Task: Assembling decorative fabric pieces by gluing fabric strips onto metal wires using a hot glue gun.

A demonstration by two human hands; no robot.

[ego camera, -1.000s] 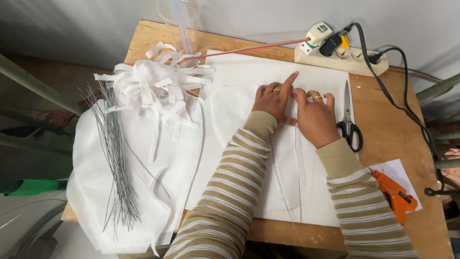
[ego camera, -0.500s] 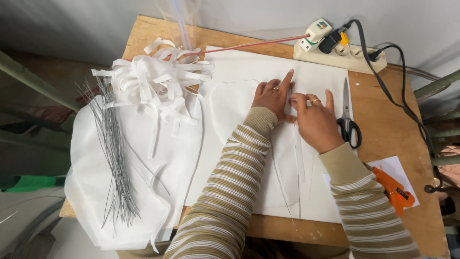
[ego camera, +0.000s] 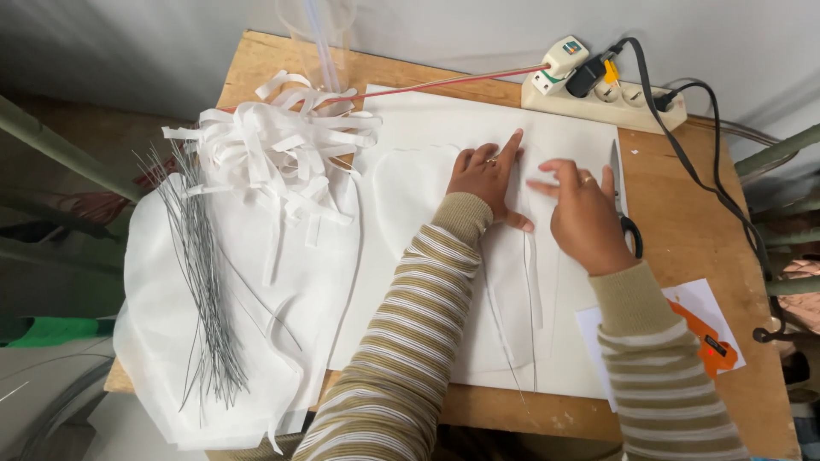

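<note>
My left hand [ego camera: 485, 177] lies flat with fingers spread on a large white sheet [ego camera: 427, 256] that covers the middle of the wooden table [ego camera: 683, 239]. My right hand [ego camera: 585, 213] hovers just right of it, fingertips drawn together over the sheet. A narrow white strip [ego camera: 535, 282] and a thin wire [ego camera: 504, 337] run down the sheet below the hands. Whether the right fingers pinch the strip is unclear. Scissors [ego camera: 617, 166] lie beside the right hand, partly hidden by it.
A heap of white strips [ego camera: 273, 154] and a bundle of thin grey wires [ego camera: 201, 273] rest on white fabric [ego camera: 248, 358] at the left. A power strip [ego camera: 615, 92] with cables sits at the back right. An orange glue gun [ego camera: 705, 341] lies on paper at the front right.
My right hand has lifted off the sheet and pulled back toward me and to the right, drawing its fingertips together. My left hand stays pressed on the sheet.
</note>
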